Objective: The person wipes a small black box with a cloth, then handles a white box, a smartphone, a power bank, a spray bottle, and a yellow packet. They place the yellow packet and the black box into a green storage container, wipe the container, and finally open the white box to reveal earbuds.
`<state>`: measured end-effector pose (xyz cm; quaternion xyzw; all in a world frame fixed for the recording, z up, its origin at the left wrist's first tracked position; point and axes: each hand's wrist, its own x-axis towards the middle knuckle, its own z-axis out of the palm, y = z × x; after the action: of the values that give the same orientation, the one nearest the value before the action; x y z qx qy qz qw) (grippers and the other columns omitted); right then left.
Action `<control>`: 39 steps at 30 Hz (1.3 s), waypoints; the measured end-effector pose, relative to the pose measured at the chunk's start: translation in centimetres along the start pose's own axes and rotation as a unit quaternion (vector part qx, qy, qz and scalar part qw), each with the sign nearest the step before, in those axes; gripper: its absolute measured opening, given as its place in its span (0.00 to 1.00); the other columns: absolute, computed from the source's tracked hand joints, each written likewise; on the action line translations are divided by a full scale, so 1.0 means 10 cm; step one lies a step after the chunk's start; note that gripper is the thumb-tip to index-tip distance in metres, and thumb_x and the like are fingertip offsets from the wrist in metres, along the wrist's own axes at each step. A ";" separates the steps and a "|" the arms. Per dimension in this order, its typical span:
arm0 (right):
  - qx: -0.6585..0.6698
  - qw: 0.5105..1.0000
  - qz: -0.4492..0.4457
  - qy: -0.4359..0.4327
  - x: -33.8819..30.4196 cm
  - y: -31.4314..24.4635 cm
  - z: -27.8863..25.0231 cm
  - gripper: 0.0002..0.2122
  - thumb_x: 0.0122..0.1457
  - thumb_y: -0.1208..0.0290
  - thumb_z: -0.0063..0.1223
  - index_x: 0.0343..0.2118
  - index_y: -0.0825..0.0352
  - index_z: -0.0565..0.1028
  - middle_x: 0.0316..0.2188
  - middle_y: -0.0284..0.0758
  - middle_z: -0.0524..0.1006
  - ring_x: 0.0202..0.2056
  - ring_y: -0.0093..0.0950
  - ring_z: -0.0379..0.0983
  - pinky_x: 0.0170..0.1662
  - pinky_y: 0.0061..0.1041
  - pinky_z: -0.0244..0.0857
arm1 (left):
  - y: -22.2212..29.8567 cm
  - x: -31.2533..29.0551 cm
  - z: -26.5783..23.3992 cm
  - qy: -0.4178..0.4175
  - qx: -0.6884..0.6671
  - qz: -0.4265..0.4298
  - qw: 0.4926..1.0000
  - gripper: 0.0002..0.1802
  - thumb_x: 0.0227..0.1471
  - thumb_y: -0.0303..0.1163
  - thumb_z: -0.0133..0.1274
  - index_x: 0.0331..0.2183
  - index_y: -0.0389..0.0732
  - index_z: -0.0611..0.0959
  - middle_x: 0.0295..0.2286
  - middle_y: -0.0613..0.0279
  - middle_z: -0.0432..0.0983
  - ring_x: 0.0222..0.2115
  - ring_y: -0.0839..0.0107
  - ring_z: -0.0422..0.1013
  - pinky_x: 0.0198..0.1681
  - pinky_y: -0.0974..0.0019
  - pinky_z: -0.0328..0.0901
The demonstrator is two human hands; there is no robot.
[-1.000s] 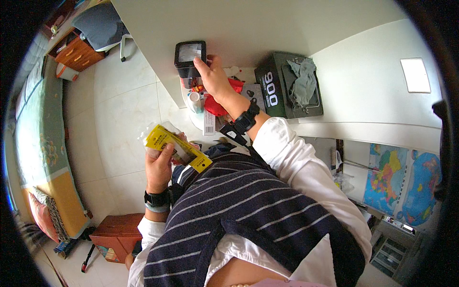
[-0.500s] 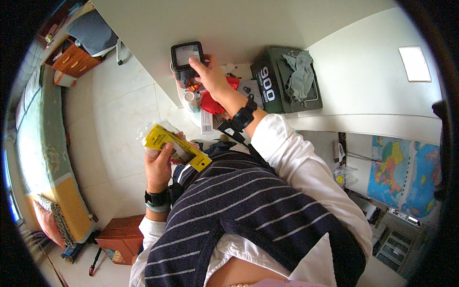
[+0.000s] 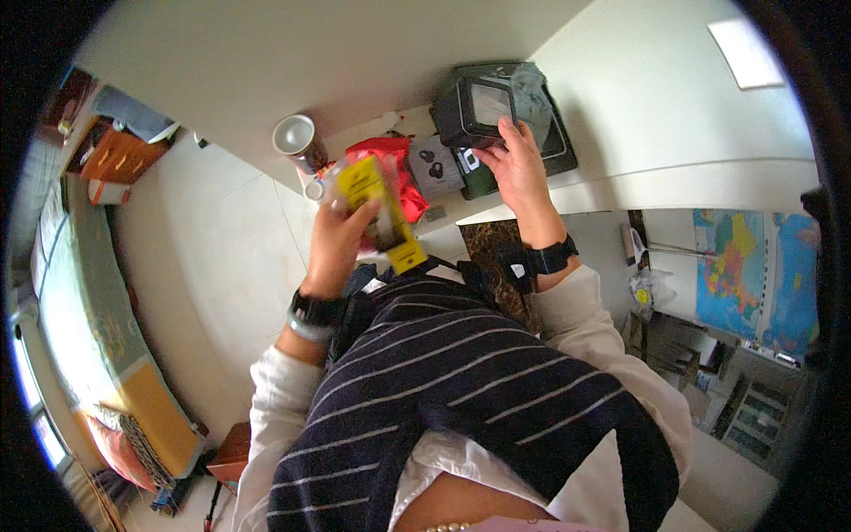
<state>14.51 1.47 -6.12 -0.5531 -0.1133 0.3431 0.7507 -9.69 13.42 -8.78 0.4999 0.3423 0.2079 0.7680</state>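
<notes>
A black square box (image 3: 470,112) with a clear window on one face is gripped by my right hand (image 3: 521,177), thumb over the window's edge. It is in front of a large dark green box (image 3: 560,151) by the wall; whether they touch I cannot tell. My left hand (image 3: 335,244) pinches a yellow card package (image 3: 362,180) with clear plastic around it, tilted and slightly blurred. Its contents cannot be made out. Behind this package lie a crumpled red bag (image 3: 409,197) and a flat grey box (image 3: 434,167) with dark earbuds pictured on it.
A cup with a silvery inside (image 3: 295,135) stands at the far left of the cluttered surface, with a small white cup (image 3: 315,189) before it. A crumpled grey bag (image 3: 529,82) lies atop the dark green box. A wooden drawer cabinet (image 3: 128,142) stands at the left.
My right hand has carried the black box rightward from above the cup to the dark green box, uncovering the cup. My left hand has moved up and right with the yellow package.
</notes>
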 end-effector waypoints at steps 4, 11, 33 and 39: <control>0.029 0.999 -0.010 0.030 -0.17 -0.12 -0.25 0.24 0.58 0.58 0.56 0.49 0.67 0.59 0.44 0.37 0.70 0.42 0.29 0.70 0.45 0.35 0.68 | -0.40 0.89 0.60 -0.048 -0.054 0.046 0.996 0.20 0.50 0.21 0.55 0.46 0.33 0.71 0.34 0.62 0.76 0.34 0.73 0.73 0.37 0.70 0.68; 0.035 0.999 -0.023 0.036 -0.56 -0.21 -0.59 0.23 0.59 0.59 0.53 0.50 0.67 0.59 0.44 0.38 0.71 0.41 0.29 0.71 0.46 0.33 0.67 | -0.98 1.69 0.73 0.041 0.115 0.064 0.990 0.38 0.38 0.29 0.67 0.48 0.31 0.63 0.46 0.48 0.68 0.41 0.62 0.70 0.43 0.64 0.67; -0.348 0.863 -0.078 -0.358 -0.86 -0.51 0.27 0.50 0.39 0.62 0.74 0.63 0.64 0.51 0.56 0.40 0.60 0.56 0.30 0.60 0.56 0.32 0.58 | 0.55 -0.41 0.38 -0.201 0.082 0.036 0.975 0.51 0.32 0.36 0.70 0.55 0.37 0.58 0.46 0.55 0.66 0.50 0.66 0.63 0.55 0.64 0.56; -0.153 0.903 0.093 -0.391 -1.07 -0.72 0.25 0.43 0.41 0.71 0.71 0.59 0.63 0.55 0.49 0.33 0.66 0.50 0.28 0.66 0.50 0.28 0.62 | 0.37 -0.72 0.03 -0.185 -0.083 -0.025 0.979 0.61 0.27 0.55 0.69 0.56 0.35 0.58 0.51 0.53 0.63 0.54 0.64 0.60 0.57 0.62 0.53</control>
<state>8.05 -4.64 3.58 -0.4904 -0.3967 0.5786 0.5170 -14.23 10.00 -2.99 0.4556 0.1883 0.1205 0.8617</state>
